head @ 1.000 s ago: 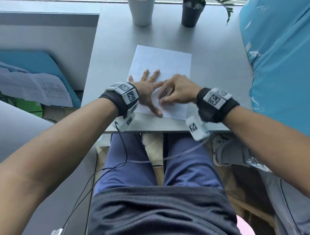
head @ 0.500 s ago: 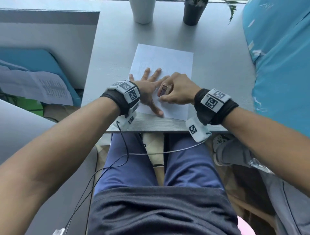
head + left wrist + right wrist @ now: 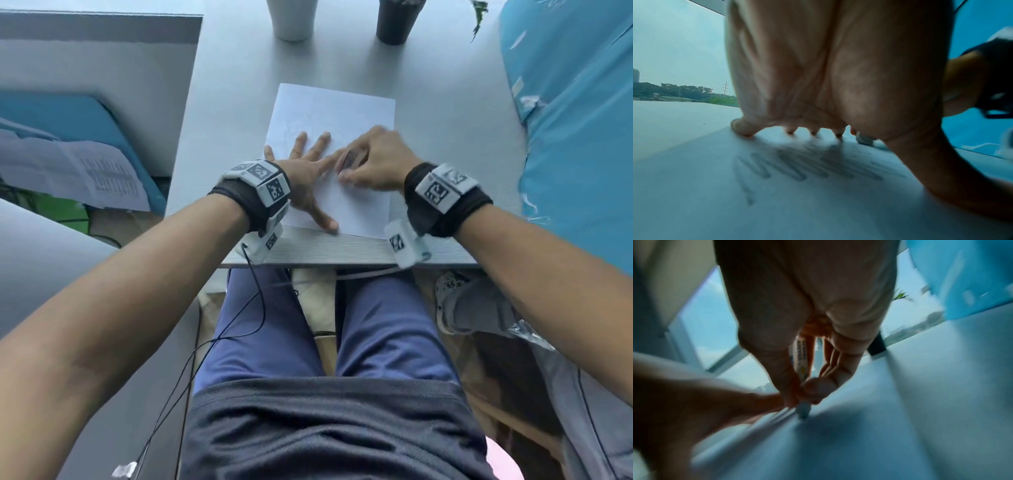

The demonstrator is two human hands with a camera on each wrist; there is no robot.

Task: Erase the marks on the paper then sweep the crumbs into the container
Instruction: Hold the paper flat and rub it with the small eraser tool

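A white sheet of paper (image 3: 335, 113) lies on the grey desk (image 3: 233, 102), near its front edge. Dark pencil scribbles (image 3: 807, 167) show on the paper under my left palm in the left wrist view. My left hand (image 3: 305, 171) lies flat on the sheet with its fingers spread, pressing it down. My right hand (image 3: 373, 161) pinches an eraser (image 3: 350, 159) in a printed sleeve, and the eraser (image 3: 802, 363) stands with its tip on the paper just right of my left fingers. The right hand is blurred.
A white cup (image 3: 291, 19) and a dark plant pot (image 3: 397, 22) stand at the desk's far edge. A blue covering (image 3: 575, 120) runs along the right side. Papers on a blue board (image 3: 68, 171) lie left of the desk. My legs are under the front edge.
My right hand has rubbed the eraser over the paper, shifting a little away from me and to the right. The left hand stays flat on the sheet.
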